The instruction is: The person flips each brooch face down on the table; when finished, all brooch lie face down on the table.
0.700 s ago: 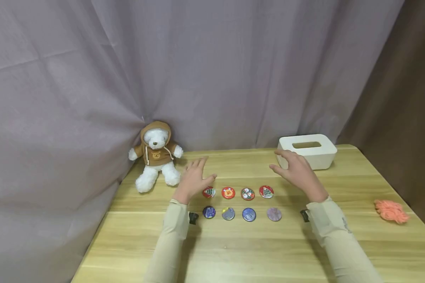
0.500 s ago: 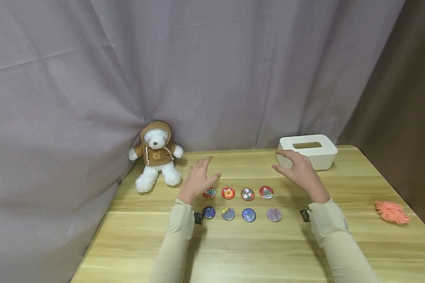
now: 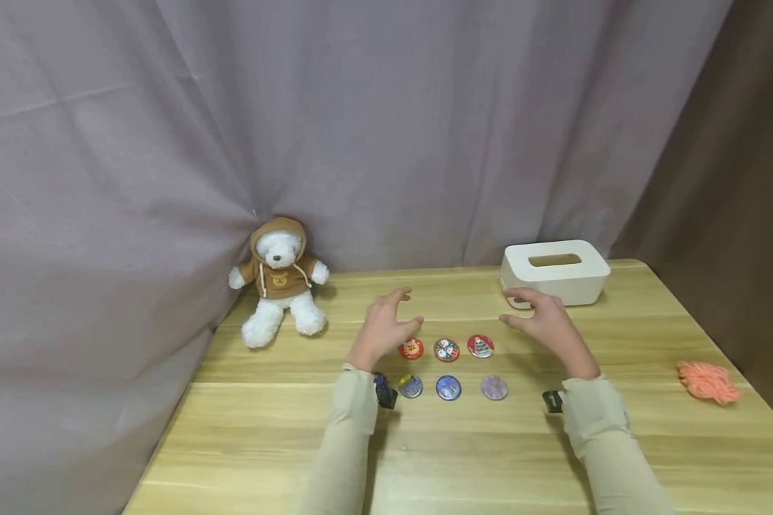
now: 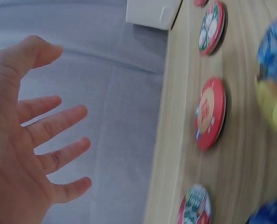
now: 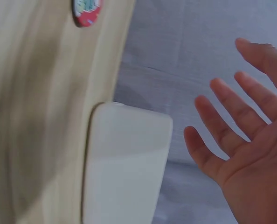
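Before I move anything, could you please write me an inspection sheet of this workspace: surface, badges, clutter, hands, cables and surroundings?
Surface: table, light wood grain.
Job's things: four red badges in the back row, the leftmost hidden in the head view but seen from the left wrist; four bluish or purple badges in front.
Clutter: bear sitting back left; box back right; yarn far right.
Hands: left hand and right hand raised, fingers apart, holding nothing.
Cables: nothing seen.
Surroundings: grey curtain behind; brown backdrop at right.

Dark-blue badge — partly behind left sleeve
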{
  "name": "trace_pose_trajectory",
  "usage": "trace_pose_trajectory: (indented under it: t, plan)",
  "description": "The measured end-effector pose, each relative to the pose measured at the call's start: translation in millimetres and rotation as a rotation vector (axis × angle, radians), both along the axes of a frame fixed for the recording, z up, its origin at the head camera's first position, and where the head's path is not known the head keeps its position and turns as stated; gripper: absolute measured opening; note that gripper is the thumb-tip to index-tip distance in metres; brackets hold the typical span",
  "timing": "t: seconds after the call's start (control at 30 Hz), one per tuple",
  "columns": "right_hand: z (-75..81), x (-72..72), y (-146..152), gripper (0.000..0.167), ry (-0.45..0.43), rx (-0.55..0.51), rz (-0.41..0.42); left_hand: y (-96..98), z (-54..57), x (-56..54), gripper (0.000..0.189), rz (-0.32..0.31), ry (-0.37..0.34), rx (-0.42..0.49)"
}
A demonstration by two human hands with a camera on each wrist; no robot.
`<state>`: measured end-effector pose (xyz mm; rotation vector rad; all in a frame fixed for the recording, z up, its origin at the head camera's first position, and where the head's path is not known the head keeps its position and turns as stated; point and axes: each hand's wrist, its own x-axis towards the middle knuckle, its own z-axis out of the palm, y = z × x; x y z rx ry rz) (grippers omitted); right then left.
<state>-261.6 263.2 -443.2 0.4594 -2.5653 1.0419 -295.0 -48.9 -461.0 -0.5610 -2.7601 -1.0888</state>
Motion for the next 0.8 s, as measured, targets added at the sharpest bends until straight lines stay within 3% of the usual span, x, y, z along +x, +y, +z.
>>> trace_pose_trajectory:
  t: [0.17,0.4,0.63,0.8]
  plan:
    - [-6.9,0.3,-4.4,0.043,-0.084,0.016,0.025,14.6,-2.6,0.5,0.078,-0.008,-0.055,0.060]
    - [-16.9,-1.2,-11.4,0.045,-0.150,0.015,0.040,27.9,-16.9,4.8,0.090,-0.002,-0.099,0.074]
    - [-31.0,-0.8,-14.2,0.039,-0.192,0.013,0.062,38.9,-21.9,4.8,0.072,-0.044,-0.123,0.078]
    - [-39.8,-3.0,-15.7,0.042,-0.186,0.021,0.075,46.0,-20.7,4.0,0.061,-0.083,-0.110,0.009]
